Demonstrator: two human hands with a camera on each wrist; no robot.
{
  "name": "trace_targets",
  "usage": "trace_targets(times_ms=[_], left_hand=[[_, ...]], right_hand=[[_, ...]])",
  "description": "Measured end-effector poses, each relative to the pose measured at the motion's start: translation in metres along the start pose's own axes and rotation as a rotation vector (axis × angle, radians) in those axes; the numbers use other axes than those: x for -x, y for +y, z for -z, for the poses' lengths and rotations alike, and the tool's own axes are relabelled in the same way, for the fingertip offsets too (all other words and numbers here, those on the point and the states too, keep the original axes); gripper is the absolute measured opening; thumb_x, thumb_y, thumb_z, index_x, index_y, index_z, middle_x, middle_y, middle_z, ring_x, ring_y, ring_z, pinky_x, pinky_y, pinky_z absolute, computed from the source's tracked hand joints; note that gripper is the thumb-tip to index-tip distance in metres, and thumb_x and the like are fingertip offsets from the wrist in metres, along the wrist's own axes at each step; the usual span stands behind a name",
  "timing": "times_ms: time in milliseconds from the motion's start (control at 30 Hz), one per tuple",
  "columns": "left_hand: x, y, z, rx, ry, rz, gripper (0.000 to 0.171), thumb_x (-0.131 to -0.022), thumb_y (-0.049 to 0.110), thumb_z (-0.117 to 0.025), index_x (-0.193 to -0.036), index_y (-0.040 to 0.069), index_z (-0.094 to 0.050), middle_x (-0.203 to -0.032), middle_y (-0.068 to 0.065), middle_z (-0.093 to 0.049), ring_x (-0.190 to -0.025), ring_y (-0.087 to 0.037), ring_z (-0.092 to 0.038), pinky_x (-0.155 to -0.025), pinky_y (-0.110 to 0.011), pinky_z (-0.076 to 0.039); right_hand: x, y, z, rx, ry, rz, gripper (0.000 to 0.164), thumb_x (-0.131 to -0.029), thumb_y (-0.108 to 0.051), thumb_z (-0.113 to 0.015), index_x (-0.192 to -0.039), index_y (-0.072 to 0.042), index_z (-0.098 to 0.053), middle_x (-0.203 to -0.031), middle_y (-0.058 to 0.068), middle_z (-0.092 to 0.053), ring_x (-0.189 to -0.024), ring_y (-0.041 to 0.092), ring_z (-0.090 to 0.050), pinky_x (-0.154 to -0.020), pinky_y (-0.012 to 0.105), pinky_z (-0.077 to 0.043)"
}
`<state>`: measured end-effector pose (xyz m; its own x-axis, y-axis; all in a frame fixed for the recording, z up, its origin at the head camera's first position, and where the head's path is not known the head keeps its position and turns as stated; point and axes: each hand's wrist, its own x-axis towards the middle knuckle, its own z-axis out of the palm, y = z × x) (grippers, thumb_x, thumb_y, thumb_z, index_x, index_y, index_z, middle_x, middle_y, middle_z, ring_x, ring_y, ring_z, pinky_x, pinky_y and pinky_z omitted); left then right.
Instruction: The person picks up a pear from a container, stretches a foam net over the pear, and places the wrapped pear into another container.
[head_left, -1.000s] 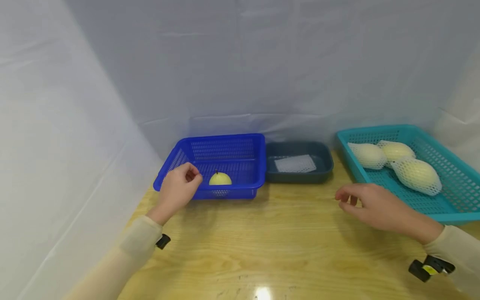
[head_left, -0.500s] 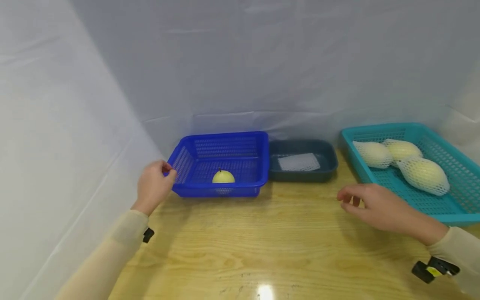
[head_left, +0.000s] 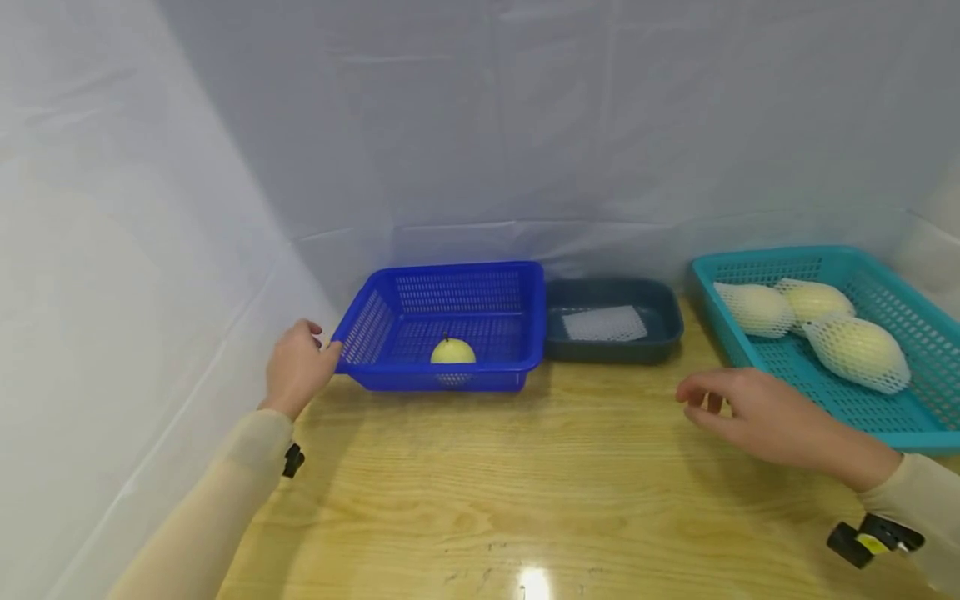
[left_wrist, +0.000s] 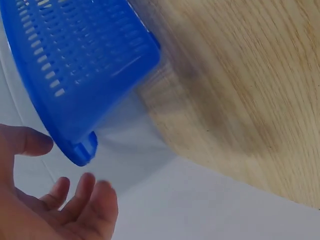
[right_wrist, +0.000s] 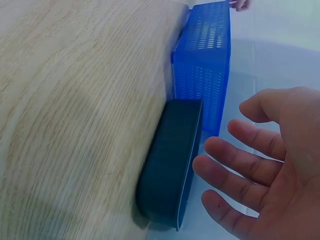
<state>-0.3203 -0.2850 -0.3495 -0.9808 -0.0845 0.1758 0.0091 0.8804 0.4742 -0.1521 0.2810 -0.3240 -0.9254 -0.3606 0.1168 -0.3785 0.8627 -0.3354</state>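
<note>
My left hand (head_left: 298, 367) is at the front left corner of the blue basket (head_left: 442, 379). In the left wrist view its thumb (left_wrist: 37, 142) is at the basket's rim, while the other fingers (left_wrist: 102, 202) are spread below the corner, not closed on it. A pale yellow pear (head_left: 453, 351) with a dark stem sits inside near the front wall, its lower part behind that wall. Over the table, left of the teal basket (head_left: 720, 312), my right hand (head_left: 757, 414) hovers with loosely bent fingers and nothing in them.
Three pears in white foam nets (head_left: 858, 350) lie in the teal basket. Between the baskets stands a dark green tray (head_left: 667, 329) holding a flat white foam net (head_left: 606, 323). White sheeting (head_left: 480, 125) walls the back and left of the wooden table (head_left: 465, 483).
My left hand has gone left and slightly down, from over the blue basket's front edge to its front left corner. My right hand stays nearly still; the head view has shifted slightly.
</note>
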Motion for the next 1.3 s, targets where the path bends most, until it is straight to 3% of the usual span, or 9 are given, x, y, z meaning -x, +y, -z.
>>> trace_targets(times_ms=[233, 333, 467, 700, 900, 1067, 1300], left_hand=[[-0.004, -0.009, -0.007, -0.031, -0.167, 0.04, 0.062, -0.101, 0.041, -0.048, -0.138, -0.009, -0.044, -0.124, -0.031, -0.06, -0.106, -0.043, -0.062, -0.079, -0.052, -0.052], [-0.004, -0.012, -0.009, -0.022, -0.198, 0.036, 0.058, -0.102, 0.04, -0.043, -0.131, -0.01, -0.051, -0.114, -0.026, -0.066, -0.095, -0.036, -0.064, -0.073, -0.045, -0.052], [-0.004, -0.012, -0.01, -0.015, -0.209, 0.026, 0.049, -0.104, 0.037, -0.039, -0.117, -0.006, -0.058, -0.093, -0.014, -0.071, -0.077, -0.026, -0.064, -0.061, -0.034, -0.047], [-0.005, -0.008, -0.013, -0.047, -0.207, 0.023, 0.04, -0.104, 0.033, -0.036, -0.098, 0.001, -0.059, -0.078, -0.009, -0.067, -0.067, -0.024, -0.061, -0.055, -0.033, -0.045], [-0.004, -0.007, -0.012, -0.061, -0.22, 0.031, 0.039, -0.103, 0.033, -0.035, -0.09, 0.004, -0.057, -0.072, -0.008, -0.064, -0.063, -0.023, -0.06, -0.052, -0.033, -0.044], [-0.004, -0.006, -0.012, -0.082, -0.234, 0.034, 0.038, -0.102, 0.032, -0.032, -0.085, 0.007, -0.055, -0.074, -0.01, -0.066, -0.062, -0.023, -0.062, -0.049, -0.033, -0.045], [-0.006, -0.004, -0.013, -0.094, -0.248, 0.045, 0.036, -0.102, 0.031, -0.032, -0.084, 0.008, -0.053, -0.074, -0.01, -0.066, -0.061, -0.022, -0.063, -0.048, -0.032, -0.045]], right_hand=[[-0.003, -0.002, -0.001, -0.003, -0.013, 0.01, 0.017, -0.1, -0.03, -0.062, -0.113, -0.023, -0.07, -0.104, -0.01, -0.07, -0.084, 0.001, -0.06, -0.065, 0.026, -0.051], [-0.005, -0.003, -0.001, -0.002, -0.015, 0.009, 0.016, -0.1, -0.029, -0.063, -0.113, -0.024, -0.07, -0.103, -0.012, -0.07, -0.083, 0.001, -0.06, -0.065, 0.025, -0.051], [-0.01, -0.005, -0.001, 0.01, -0.019, 0.012, 0.015, -0.099, -0.027, -0.064, -0.112, -0.024, -0.07, -0.101, -0.013, -0.069, -0.083, 0.0, -0.06, -0.065, 0.025, -0.051], [-0.023, -0.007, 0.002, 0.029, -0.06, 0.091, 0.018, -0.099, -0.028, -0.064, -0.115, -0.021, -0.07, -0.102, -0.013, -0.069, -0.082, -0.002, -0.059, -0.064, 0.024, -0.051], [-0.045, -0.022, 0.012, 0.068, -0.155, 0.167, 0.022, -0.098, -0.024, -0.065, -0.12, -0.024, -0.068, -0.105, -0.013, -0.068, -0.085, 0.0, -0.06, -0.066, 0.025, -0.051], [-0.069, -0.037, 0.024, 0.082, -0.273, 0.229, 0.028, -0.099, -0.024, -0.063, -0.128, -0.022, -0.065, -0.115, -0.008, -0.069, -0.096, 0.007, -0.064, -0.077, 0.032, -0.055], [-0.104, -0.059, 0.033, 0.103, -0.307, 0.341, 0.031, -0.099, -0.024, -0.063, -0.13, -0.018, -0.065, -0.111, -0.007, -0.07, -0.094, 0.006, -0.063, -0.083, 0.037, -0.054]])
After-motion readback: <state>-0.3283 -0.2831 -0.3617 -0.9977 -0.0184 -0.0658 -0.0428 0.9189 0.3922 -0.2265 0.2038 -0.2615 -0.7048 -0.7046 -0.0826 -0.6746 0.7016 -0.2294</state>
